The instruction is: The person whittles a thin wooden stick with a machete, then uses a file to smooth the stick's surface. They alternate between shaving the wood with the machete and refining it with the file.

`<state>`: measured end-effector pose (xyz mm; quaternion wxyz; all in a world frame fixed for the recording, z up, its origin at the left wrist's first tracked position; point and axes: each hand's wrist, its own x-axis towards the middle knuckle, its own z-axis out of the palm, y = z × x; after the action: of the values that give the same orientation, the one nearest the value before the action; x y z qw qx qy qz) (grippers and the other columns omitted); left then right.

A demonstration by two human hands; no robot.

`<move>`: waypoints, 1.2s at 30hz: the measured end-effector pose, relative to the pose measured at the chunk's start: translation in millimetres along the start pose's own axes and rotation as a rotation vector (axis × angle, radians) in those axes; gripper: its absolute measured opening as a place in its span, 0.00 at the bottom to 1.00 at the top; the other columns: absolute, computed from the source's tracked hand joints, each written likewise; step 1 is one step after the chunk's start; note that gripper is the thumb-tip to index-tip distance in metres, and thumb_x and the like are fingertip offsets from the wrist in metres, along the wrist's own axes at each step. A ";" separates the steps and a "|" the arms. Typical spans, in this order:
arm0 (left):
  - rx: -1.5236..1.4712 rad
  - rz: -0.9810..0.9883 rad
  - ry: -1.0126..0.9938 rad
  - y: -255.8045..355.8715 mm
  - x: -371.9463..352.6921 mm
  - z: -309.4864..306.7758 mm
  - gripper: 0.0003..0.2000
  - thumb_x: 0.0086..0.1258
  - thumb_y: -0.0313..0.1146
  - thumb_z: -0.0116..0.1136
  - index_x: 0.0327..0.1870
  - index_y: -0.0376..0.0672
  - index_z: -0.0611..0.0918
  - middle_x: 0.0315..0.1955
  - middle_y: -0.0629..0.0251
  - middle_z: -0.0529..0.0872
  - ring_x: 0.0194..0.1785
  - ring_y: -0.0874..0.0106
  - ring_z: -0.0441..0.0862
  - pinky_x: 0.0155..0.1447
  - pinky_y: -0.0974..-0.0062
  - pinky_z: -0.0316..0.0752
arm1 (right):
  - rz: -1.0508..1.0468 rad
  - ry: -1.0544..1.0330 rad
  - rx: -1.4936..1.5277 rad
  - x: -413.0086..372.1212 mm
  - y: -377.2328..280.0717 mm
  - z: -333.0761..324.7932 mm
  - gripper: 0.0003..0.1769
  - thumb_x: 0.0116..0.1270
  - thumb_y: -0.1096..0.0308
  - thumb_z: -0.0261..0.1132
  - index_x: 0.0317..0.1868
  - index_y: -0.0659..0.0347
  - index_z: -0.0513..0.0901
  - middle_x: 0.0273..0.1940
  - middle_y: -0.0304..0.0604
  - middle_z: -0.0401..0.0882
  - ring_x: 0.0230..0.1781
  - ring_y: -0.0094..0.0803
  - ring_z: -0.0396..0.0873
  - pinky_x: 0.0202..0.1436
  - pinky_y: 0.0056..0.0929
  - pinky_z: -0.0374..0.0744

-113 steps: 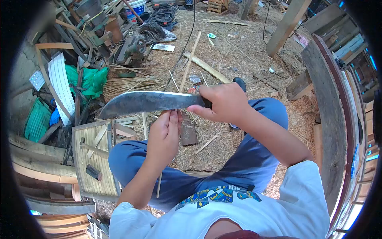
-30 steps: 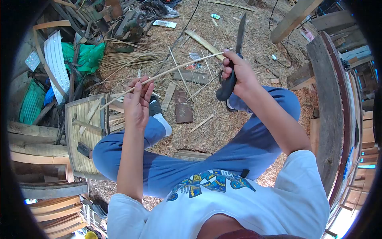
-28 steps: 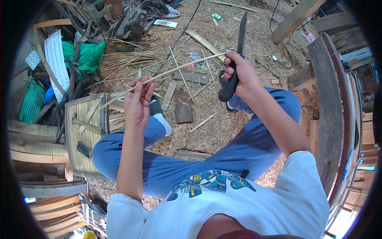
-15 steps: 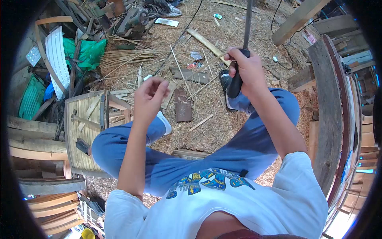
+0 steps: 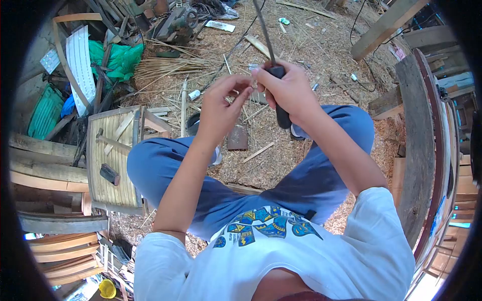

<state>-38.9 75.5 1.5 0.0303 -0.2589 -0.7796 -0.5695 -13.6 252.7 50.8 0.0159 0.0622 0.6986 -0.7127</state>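
Note:
My right hand [image 5: 288,90] is closed around the black handle [image 5: 282,113] of a long-bladed knife. Its thin dark blade [image 5: 262,27] points away from me and runs out of the top of the view. Just left of the handle, my left hand [image 5: 223,103] has its fingers curled and its thumb near the forefinger. Its fingertips meet those of my right hand. A small pale bit, perhaps the end of a thin wooden strip, shows between them, but the fingers hide most of it. Both hands are above the floor, between my bent knees.
Wood shavings and loose sticks cover the floor. A slatted wooden panel [image 5: 103,170] carries a hammer [image 5: 113,143] and a dark block [image 5: 109,174] at my left. A bundle of thin sticks [image 5: 165,67] lies ahead, near green sheeting [image 5: 120,60]. A grey plank [image 5: 419,140] stands at right.
My left hand has moved right and up to meet my right hand. The knife has shifted left, its blade tilting left. The long thin strip by my right fingers no longer shows clearly.

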 end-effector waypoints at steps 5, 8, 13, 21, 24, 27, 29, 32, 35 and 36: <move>-0.093 -0.067 0.107 -30.6 -3.3 -3.0 0.07 0.76 0.23 0.64 0.50 0.34 0.83 0.43 0.67 0.88 0.46 0.79 0.86 0.51 0.79 0.80 | -0.005 0.030 -0.069 0.4 -15.0 -10.6 0.20 0.72 0.53 0.71 0.38 0.64 0.82 0.24 0.35 0.78 0.16 0.20 0.73 0.19 0.24 0.71; -0.029 -0.001 0.141 -36.7 -10.4 -3.9 0.06 0.76 0.21 0.63 0.50 0.34 0.82 0.42 0.66 0.88 0.46 0.78 0.86 0.50 0.79 0.81 | 0.007 0.062 -0.079 -9.0 -8.0 -19.9 0.20 0.72 0.53 0.70 0.38 0.64 0.82 0.22 0.35 0.77 0.15 0.21 0.74 0.19 0.25 0.71; 0.060 0.042 0.146 -41.2 -23.3 -2.7 0.06 0.76 0.21 0.63 0.49 0.33 0.81 0.44 0.62 0.88 0.46 0.75 0.87 0.52 0.76 0.83 | 0.148 0.134 0.050 -45.8 12.6 -8.8 0.17 0.74 0.57 0.69 0.42 0.66 0.83 0.22 0.34 0.77 0.15 0.20 0.73 0.18 0.24 0.70; 0.248 0.101 0.131 -65.5 -39.1 2.4 0.17 0.73 0.19 0.64 0.61 0.39 0.76 0.41 0.62 0.89 0.46 0.73 0.89 0.48 0.74 0.85 | 0.412 0.183 0.199 -59.0 85.4 30.9 0.25 0.78 0.44 0.63 0.50 0.61 0.83 0.22 0.32 0.74 0.16 0.19 0.73 0.21 0.21 0.72; 0.238 0.075 0.121 -66.6 -41.1 0.2 0.22 0.73 0.17 0.64 0.65 0.41 0.74 0.38 0.62 0.88 0.45 0.72 0.89 0.48 0.74 0.85 | 0.411 0.154 0.218 -61.0 82.1 38.3 0.25 0.79 0.45 0.63 0.49 0.61 0.84 0.22 0.32 0.74 0.16 0.20 0.72 0.20 0.22 0.72; 0.234 0.105 0.101 -78.3 -41.3 1.7 0.23 0.73 0.15 0.62 0.67 0.40 0.73 0.35 0.62 0.86 0.45 0.72 0.90 0.50 0.74 0.85 | 0.353 0.120 0.182 -61.5 104.7 40.8 0.29 0.77 0.42 0.65 0.50 0.65 0.78 0.22 0.35 0.76 0.15 0.21 0.74 0.19 0.23 0.73; 0.302 0.139 0.105 -82.3 -42.0 -0.7 0.22 0.73 0.14 0.61 0.66 0.39 0.73 0.37 0.61 0.87 0.45 0.72 0.89 0.51 0.74 0.85 | 0.350 0.107 0.151 -62.3 116.0 41.2 0.32 0.76 0.41 0.65 0.52 0.66 0.75 0.22 0.37 0.77 0.15 0.22 0.76 0.18 0.24 0.75; 0.192 0.106 0.168 -88.2 -46.5 4.1 0.21 0.71 0.16 0.64 0.63 0.41 0.77 0.39 0.59 0.87 0.45 0.69 0.90 0.48 0.72 0.86 | 0.390 0.052 0.139 -65.8 133.5 37.9 0.34 0.76 0.39 0.64 0.55 0.67 0.72 0.22 0.38 0.77 0.15 0.23 0.77 0.18 0.25 0.75; 0.140 0.133 0.237 -77.4 -44.8 5.2 0.16 0.71 0.18 0.65 0.57 0.41 0.81 0.40 0.60 0.88 0.46 0.69 0.89 0.46 0.72 0.85 | 0.382 -0.059 0.213 -69.8 147.6 36.0 0.36 0.77 0.37 0.61 0.56 0.68 0.70 0.22 0.39 0.77 0.15 0.26 0.79 0.18 0.27 0.76; 0.150 0.157 0.256 -69.0 -43.2 2.4 0.14 0.71 0.18 0.65 0.55 0.40 0.82 0.40 0.60 0.88 0.46 0.70 0.88 0.46 0.73 0.84 | 0.380 -0.098 0.216 -71.7 148.3 34.4 0.36 0.77 0.37 0.59 0.55 0.67 0.70 0.22 0.40 0.77 0.15 0.26 0.79 0.17 0.27 0.76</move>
<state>-31.2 46.7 -74.3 0.1928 -0.2413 -0.7870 -0.5340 71.4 210.3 -88.0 0.1769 0.1594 0.5923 -0.7698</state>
